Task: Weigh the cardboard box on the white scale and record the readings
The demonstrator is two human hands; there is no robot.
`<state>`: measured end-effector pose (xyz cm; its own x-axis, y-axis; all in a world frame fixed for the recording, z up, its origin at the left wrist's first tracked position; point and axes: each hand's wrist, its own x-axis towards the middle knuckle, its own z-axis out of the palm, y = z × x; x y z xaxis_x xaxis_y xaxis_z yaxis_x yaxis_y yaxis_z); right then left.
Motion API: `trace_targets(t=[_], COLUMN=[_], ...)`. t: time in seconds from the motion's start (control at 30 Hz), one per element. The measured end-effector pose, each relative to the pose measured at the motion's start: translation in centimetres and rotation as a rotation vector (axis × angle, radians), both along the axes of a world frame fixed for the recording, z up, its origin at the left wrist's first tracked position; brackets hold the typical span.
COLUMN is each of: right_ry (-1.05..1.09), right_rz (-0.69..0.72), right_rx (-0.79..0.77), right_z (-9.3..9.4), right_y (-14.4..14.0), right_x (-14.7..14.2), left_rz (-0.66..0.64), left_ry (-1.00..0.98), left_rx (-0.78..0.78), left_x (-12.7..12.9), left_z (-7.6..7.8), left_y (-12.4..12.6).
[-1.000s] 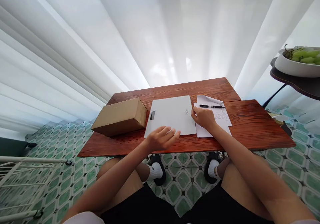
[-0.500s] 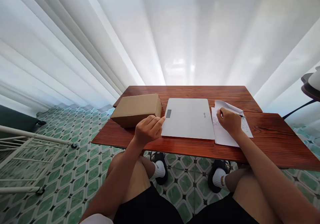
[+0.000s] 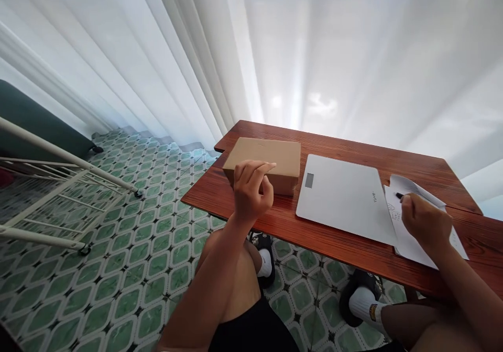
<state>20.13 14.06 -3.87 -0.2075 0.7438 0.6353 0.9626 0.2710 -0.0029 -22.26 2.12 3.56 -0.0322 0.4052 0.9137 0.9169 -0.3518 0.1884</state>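
Observation:
My left hand [image 3: 253, 190] is raised in front of a closed brown cardboard box [image 3: 271, 154]. Its fingers are bent, the thumb stands apart from them, and nothing shows between them. Whether it touches the box I cannot tell. Over at the right, my right hand [image 3: 426, 222] is closed around a dark pen [image 3: 399, 196], most of which the fingers hide. This hand rests over white paper sheets [image 3: 416, 244] with handwriting on them and a curled upper page. Between box and paper lies a flat white scale [image 3: 341, 197] with a small grey display near its left edge.
Everything sits on a reddish-brown wooden table [image 3: 275, 218] with a stepped outline. White curtains [image 3: 334, 53] hang behind it. To the left, a white metal rack on casters [image 3: 98, 176] stands on the green tiled floor [image 3: 145, 268]. My legs are under the table's front edge.
My view has turned left. The left hand has lifted from beside the scale's left edge to in front of the box, its thumb moving apart. The pen now points left from my right hand.

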Motion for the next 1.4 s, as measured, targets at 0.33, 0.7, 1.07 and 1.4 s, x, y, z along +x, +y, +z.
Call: trace_targets(t=[0.33, 0.7, 1.07, 1.4], right_ry=[0.221, 0.757, 0.749, 0.738], right_rz=[0.055, 0.510, 0.564, 0.603], right_rx=[-0.120, -0.749, -0.996, -0.911], right_z=[4.2, 4.8, 4.0, 3.6], right_y=[-1.1, -0.7, -2.0, -2.0], right_x=[-7.8, -23.8, -25.8, -26.3], left_rz=[0.177, 0.247, -0.002, -0.016], left_ry=[-0.272, -0.707, -1.226, -1.187], left_rx=[-0.176, -0.269, -0.582, -0.555], left_x=[-2.8, -5.9, -7.1, -7.0], left_z=[-0.8, -1.6, -1.6, -2.3], left_y=[1.3, 1.9, 0.9, 1.2])
